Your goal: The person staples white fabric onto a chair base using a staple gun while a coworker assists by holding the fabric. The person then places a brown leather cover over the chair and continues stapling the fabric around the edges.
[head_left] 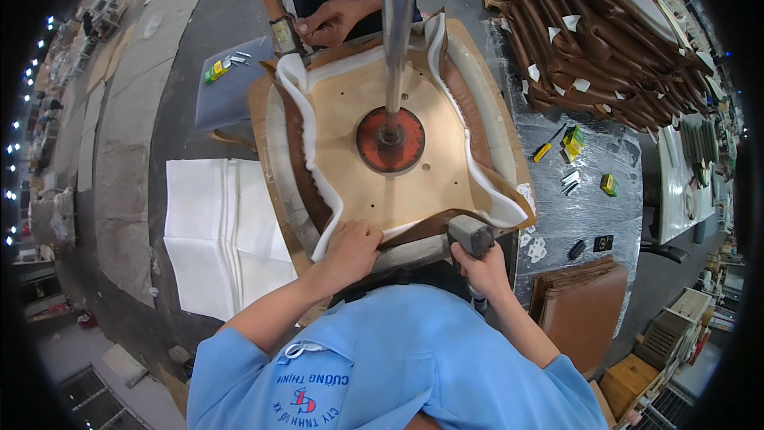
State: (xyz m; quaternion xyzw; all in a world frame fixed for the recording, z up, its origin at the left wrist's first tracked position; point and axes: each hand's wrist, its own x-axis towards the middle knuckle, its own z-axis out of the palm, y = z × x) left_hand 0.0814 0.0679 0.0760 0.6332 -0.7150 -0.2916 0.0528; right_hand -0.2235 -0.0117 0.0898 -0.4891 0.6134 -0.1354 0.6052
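Note:
A wooden seat board [358,111] lies under a round red press plate [391,140] at the foot of a steel rod [395,40]. Brown upholstery cover [296,135] with white padding [320,191] stands up around its edges. At the near left edge, my left hand [352,251] has its fingers bent and pressed on the cover's edge. My right hand [483,265] grips the handle of a grey staple gun [471,236], its head by the near right edge of the cover. What lies under the gun's nose is hidden.
Across from me a person's hand [333,22] works near another staple gun [284,35]. White fabric sheets [208,231] lie at left. Brown covers [589,40] are piled far right. A yellow-handled screwdriver [549,143], staple strips [570,181], small boxes [572,142] and brown panels [585,302] lie at right.

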